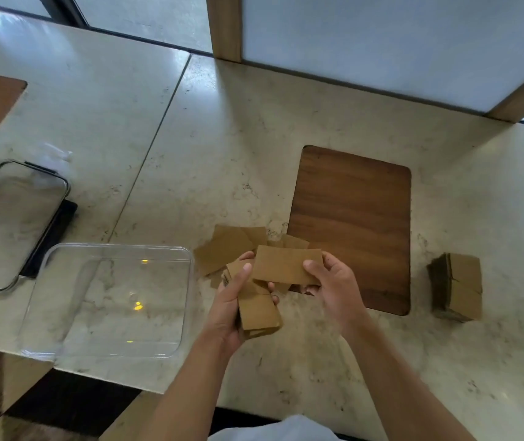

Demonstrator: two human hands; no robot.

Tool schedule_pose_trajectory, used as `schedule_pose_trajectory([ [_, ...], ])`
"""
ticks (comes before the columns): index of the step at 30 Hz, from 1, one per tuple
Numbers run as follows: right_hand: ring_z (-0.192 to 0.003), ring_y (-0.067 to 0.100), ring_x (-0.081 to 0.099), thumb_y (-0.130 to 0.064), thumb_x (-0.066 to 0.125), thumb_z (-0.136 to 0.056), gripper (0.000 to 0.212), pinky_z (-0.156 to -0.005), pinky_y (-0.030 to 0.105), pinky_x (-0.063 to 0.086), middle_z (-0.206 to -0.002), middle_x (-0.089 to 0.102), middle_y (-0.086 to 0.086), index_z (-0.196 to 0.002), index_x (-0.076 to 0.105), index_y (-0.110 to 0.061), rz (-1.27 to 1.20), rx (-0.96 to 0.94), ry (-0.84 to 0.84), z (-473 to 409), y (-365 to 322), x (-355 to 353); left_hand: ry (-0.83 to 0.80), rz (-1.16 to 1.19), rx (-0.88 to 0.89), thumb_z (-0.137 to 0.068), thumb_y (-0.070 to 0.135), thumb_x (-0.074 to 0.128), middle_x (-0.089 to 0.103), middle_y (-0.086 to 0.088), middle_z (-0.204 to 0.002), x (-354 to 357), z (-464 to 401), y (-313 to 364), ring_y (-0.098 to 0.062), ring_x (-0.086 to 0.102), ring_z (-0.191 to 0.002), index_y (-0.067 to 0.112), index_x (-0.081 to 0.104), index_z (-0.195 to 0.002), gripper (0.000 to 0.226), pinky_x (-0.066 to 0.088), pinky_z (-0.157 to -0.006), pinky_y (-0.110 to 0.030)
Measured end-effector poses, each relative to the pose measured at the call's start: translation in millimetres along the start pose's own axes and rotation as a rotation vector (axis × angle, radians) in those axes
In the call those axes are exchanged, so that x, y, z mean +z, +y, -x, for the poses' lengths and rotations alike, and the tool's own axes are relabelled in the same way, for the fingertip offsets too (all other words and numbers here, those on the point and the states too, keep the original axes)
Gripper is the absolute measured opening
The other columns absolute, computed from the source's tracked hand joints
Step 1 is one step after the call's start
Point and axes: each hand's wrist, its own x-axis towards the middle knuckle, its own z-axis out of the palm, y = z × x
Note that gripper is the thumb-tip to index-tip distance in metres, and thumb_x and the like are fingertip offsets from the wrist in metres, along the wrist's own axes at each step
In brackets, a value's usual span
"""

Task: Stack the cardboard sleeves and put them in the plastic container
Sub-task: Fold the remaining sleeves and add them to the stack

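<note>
My left hand (pixel 232 302) grips a small stack of flat brown cardboard sleeves (pixel 259 310) above the marble counter. My right hand (pixel 334 281) pinches one more sleeve (pixel 286 264) by its right end and holds it across the top of that stack. Several loose sleeves (pixel 227 246) lie on the counter just behind my hands. A thick finished stack of sleeves (pixel 459 286) stands at the right. The clear plastic container (pixel 63 313) sits empty to the left of my hands, at the counter's front edge.
The container's lid (pixel 16 218), clear with dark clips, lies at the far left. A wooden board (pixel 353 224) lies behind my right hand. A frosted panel with wooden frame (pixel 225 27) stands at the back. The counter edge (pixel 111 377) drops off below the container.
</note>
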Motion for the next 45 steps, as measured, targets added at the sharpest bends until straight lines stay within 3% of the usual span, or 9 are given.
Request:
schedule_pose_trajectory([
  [8, -0.089, 0.022, 0.078, -0.017, 0.088, -0.082, 0.039, -0.068, 0.032, 0.064, -0.099, 0.078, 0.006, -0.114, 0.066, -0.011, 0.124, -0.092, -0.011, 6.6, -6.4, -1.4, -0.033, -0.278, -0.027, -0.08, 0.001, 0.075, 0.071, -0.028, -0.099, 17.2, 5.3, -8.4, -0.034, 0.072, -0.076, 0.012, 0.064, -0.125, 0.047, 0.062, -0.065, -0.046],
  [14, -0.078, 0.013, 0.06, -0.009, 0.06, -0.097, 0.033, -0.058, 0.026, 0.048, -0.108, 0.07, 0.002, -0.123, 0.071, -0.025, -0.014, -0.022, -0.143, -4.2, -20.8, -13.2, -0.074, -0.1, -0.261, -0.09, 0.06, 0.069, 0.068, -0.02, -0.098, 11.4, 7.5, -11.2, -0.029, 0.067, -0.074, 0.0, 0.054, -0.143, 0.081, 0.061, -0.064, -0.04],
  [19, -0.104, 0.012, 0.069, -0.023, 0.07, -0.097, 0.035, -0.087, 0.026, 0.056, -0.12, 0.071, -0.008, -0.132, 0.07, -0.028, 0.589, -0.105, -0.559, -2.6, -34.8, -9.6, -0.17, -0.131, -0.377, -0.088, 0.076, 0.054, 0.07, -0.027, -0.106, 1.8, 7.4, -8.2, -0.032, 0.072, -0.08, 0.006, 0.059, -0.145, 0.091, 0.063, -0.069, -0.04],
  [25, -0.083, 0.002, 0.059, -0.021, 0.082, -0.089, 0.042, -0.071, 0.019, 0.057, -0.109, 0.045, -0.006, -0.123, 0.069, -0.043, 0.815, -0.232, -0.597, -6.5, -16.9, 24.0, -0.146, -0.174, -0.307, -0.075, 0.059, 0.087, 0.072, -0.027, -0.105, -11.5, 9.2, -8.3, -0.035, 0.074, -0.081, 0.003, 0.061, -0.14, 0.09, 0.063, -0.068, -0.043],
  [27, -0.096, 0.008, 0.055, -0.024, 0.078, -0.093, 0.047, -0.087, 0.02, 0.053, -0.111, 0.045, -0.007, -0.132, 0.065, -0.046, 1.01, -0.274, -0.655, -10.4, -8.4, 27.7, -0.084, -0.215, -0.267, -0.074, 0.048, 0.092, 0.07, -0.028, -0.102, -18.7, 11.8, -9.2, -0.036, 0.071, -0.08, 0.001, 0.056, -0.143, 0.091, 0.061, -0.07, -0.045],
  [34, -0.123, 0.019, 0.052, -0.023, 0.063, -0.101, 0.031, -0.109, 0.032, 0.042, -0.127, 0.057, 0.002, -0.131, 0.066, -0.028, 1.107, -0.41, -0.093, -33.7, 8.2, 65.0, 0.029, 0.24, -0.091, -0.076, 0.038, 0.089, 0.068, -0.022, -0.098, -32.8, 16.8, -2.5, -0.033, 0.069, -0.081, 0.021, 0.076, -0.114, 0.044, 0.062, -0.071, -0.05],
  [37, -0.144, 0.034, 0.027, -0.009, 0.059, -0.096, 0.065, -0.123, 0.052, 0.026, -0.158, 0.031, 0.008, -0.152, 0.045, -0.038, 1.563, -0.542, -0.246, -49.9, 12.5, 92.1, 0.085, 0.278, -0.065, -0.072, 0.039, 0.09, 0.069, -0.02, -0.097, -40.0, 17.3, -3.2, -0.032, 0.07, -0.08, 0.019, 0.078, -0.104, 0.04, 0.062, -0.068, -0.048],
  [40, -0.156, 0.034, 0.013, -0.003, 0.059, -0.094, 0.075, -0.127, 0.057, 0.016, -0.168, 0.024, 0.001, -0.157, 0.037, -0.037, 1.685, -0.599, -0.408, -62.6, 16.1, 106.4, 0.126, 0.256, -0.055, -0.058, 0.04, 0.101, 0.07, -0.02, -0.095, -45.2, 16.9, -8.4, -0.031, 0.07, -0.078, 0.019, 0.08, -0.1, 0.051, 0.062, -0.065, -0.045],
  [45, -0.142, 0.03, 0.045, -0.02, 0.062, -0.099, 0.044, -0.128, 0.049, 0.018, -0.151, 0.058, 0.002, -0.142, 0.063, -0.018, 1.636, -0.768, -0.283, -62.5, 19.9, 98.2, 0.135, 0.305, -0.04, -0.056, 0.043, 0.103, 0.07, -0.021, -0.096, -52.6, 15.6, -11.1, -0.032, 0.07, -0.078, 0.018, 0.075, -0.107, 0.064, 0.061, -0.066, -0.045],
])
